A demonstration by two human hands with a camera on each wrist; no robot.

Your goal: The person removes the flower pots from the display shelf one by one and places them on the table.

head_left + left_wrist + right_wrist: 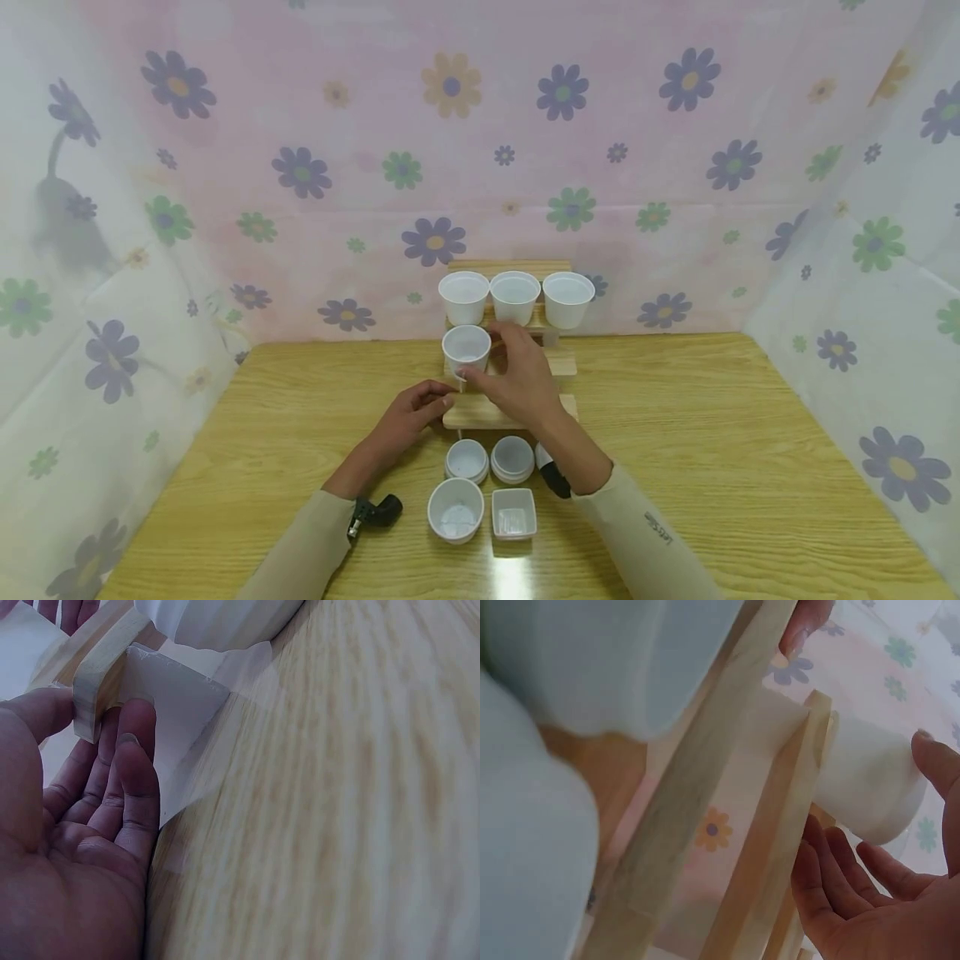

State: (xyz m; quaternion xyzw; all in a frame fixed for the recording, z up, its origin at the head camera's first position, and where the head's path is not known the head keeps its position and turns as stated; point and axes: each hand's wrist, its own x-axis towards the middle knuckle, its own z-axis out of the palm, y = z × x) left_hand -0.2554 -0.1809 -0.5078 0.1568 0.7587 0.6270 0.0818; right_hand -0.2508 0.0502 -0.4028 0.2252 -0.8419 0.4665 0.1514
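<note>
A wooden stepped stand (pixel 487 412) stands in the middle of the table. With thumb and fingers, my left hand (pixel 405 421) grips the left end of its lowest board, seen close up in the left wrist view as a rounded board end (pixel 94 694). A white cup (pixel 467 343) sits at the left of the middle step, upright. My right hand (pixel 521 379) pinches this cup, thumb at its front and fingers at its right side. In the right wrist view the cup (pixel 874 776) lies between thumb and fingers. Three white cups (pixel 514 298) line the top step.
In front of the stand are two round white bowls (pixel 467 460), a larger round cup (pixel 456 512) and a square white dish (pixel 514 515). A black-and-white thing (pixel 553 475) is partly hidden by the right forearm. Flowered cloth (pixel 450 167) hangs behind and at both sides.
</note>
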